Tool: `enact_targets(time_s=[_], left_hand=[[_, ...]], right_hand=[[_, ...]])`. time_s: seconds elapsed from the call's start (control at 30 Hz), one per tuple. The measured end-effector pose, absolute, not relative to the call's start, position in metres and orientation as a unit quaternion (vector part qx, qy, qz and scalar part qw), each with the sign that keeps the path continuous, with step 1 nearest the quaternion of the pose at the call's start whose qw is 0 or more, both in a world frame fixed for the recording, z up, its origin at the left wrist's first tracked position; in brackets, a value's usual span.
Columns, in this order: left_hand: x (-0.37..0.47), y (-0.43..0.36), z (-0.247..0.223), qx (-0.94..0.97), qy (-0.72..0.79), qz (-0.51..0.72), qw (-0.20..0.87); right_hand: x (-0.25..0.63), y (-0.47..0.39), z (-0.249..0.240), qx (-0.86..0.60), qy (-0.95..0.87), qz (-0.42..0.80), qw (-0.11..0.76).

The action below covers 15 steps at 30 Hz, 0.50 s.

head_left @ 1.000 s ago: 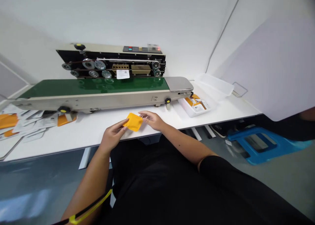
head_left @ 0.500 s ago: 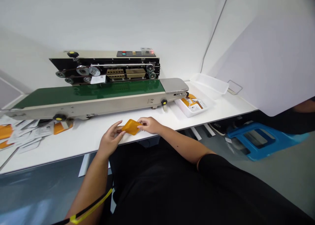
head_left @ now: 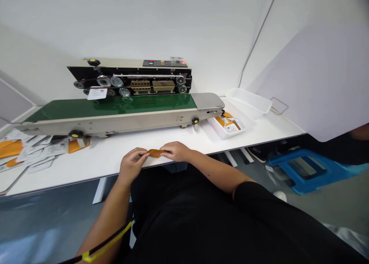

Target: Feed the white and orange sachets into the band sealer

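Observation:
A small orange packet [head_left: 155,153] is held between my two hands over the front edge of the white table. My left hand [head_left: 133,162] pinches its left end, fingers closed. At the opposite end, the thumb and fingers of my right hand [head_left: 176,151] grip it. The packet is tipped so that it shows as a narrow strip; its contents cannot be seen. Behind it stands a band sealing machine [head_left: 129,77] with a green conveyor belt [head_left: 115,105]. A white packet [head_left: 97,93] sticks out from the machine's rollers on the left.
Orange and white packets [head_left: 43,150] lie heaped at the table's left. To the right, a white tray [head_left: 220,132] holds more packets, with an empty translucent bin [head_left: 250,100] behind it. A blue plastic stool [head_left: 311,175] stands on the floor, near another person's arm [head_left: 361,133].
The orange packet has been tilted flatter, from a full diamond face to a thin strip. My left hand's fingers have closed in on it. The white packet has travelled left along the sealer.

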State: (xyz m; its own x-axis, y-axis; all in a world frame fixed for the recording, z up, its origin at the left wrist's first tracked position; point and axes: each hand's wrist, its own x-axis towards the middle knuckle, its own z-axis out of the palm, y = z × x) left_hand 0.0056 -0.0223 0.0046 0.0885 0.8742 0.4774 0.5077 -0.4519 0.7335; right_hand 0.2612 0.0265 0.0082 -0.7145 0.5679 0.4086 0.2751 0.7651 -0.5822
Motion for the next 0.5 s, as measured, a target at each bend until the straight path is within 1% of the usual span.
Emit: enact_targets(time_s=[0.13, 0.2, 0.23, 0.3, 0.37, 0.43, 0.5], left_hand=[[0.005, -0.023, 0.003, 0.706, 0.490, 0.471, 0.201], [0.005, -0.022, 0.001, 0.690, 0.490, 0.484, 0.221], [0.005, -0.021, 0.000, 0.679, 0.487, 0.494, 0.238], [0.005, -0.019, -0.003, 0.660, 0.478, 0.510, 0.275], [0.004, -0.018, -0.004, 0.655, 0.472, 0.513, 0.292], [0.003, -0.018, -0.005, 0.661, 0.476, 0.504, 0.289], [0.001, -0.018, -0.005, 0.667, 0.480, 0.495, 0.283]], right_hand=[[0.265, 0.031, 0.023, -0.227, -0.906, 0.225, 0.278], [0.273, 0.038, 0.041, -0.240, -0.893, 0.240, 0.295], [0.279, 0.043, 0.052, -0.254, -0.876, 0.259, 0.318], [0.293, 0.057, 0.075, -0.295, -0.810, 0.312, 0.398], [0.310, 0.077, 0.098, -0.340, -0.713, 0.353, 0.502], [0.328, 0.100, 0.119, -0.380, -0.611, 0.361, 0.594], [0.344, 0.123, 0.134, -0.418, -0.523, 0.355, 0.652]])
